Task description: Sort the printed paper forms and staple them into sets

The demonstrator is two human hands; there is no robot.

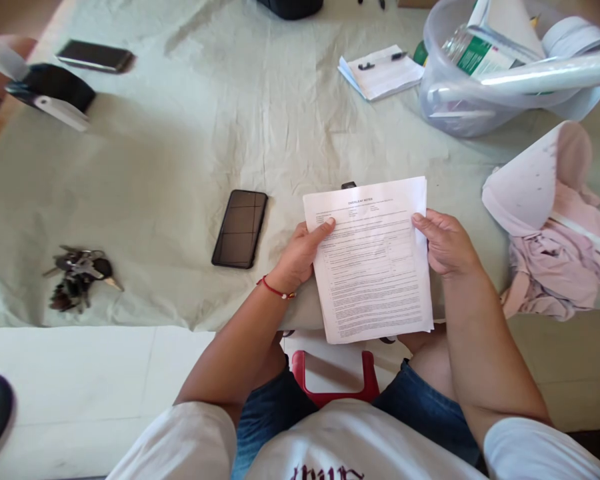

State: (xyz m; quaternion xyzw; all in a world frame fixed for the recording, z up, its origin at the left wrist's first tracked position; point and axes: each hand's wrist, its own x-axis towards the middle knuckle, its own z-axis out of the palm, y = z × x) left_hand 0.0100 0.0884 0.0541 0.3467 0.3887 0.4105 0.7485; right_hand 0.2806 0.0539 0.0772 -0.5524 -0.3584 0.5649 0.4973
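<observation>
The person sits on a red stool (334,380) at the near edge of a table under a pale cloth (180,153) and holds a printed sheet (373,263) between both hands, just above the cloth's front edge. The left hand (300,257) pinches the sheet's left margin, thumb (325,230) on top of the print and fingers hidden underneath; the right hand (445,243) clamps the right margin the same way, so both grips are closed on the paper. The sheet tilts slightly, its heading toward 12 o'clock. To handle the page well, the pinches look best kept light and level at matching heights, so the paper stays flat and does not crease or sag at its free bottom edge. A dark phone (240,228) lies at 9 o'clock from the sheet, just beside the left hand, and a bunch of keys (77,277) sits farther out the same way. At 1 o'clock stands a clear plastic tub (445,87) with rolled papers; a small notepad (380,70) with a pen lies at 12 o'clock, and pink fabric (555,260) lies at 3 o'clock.
</observation>
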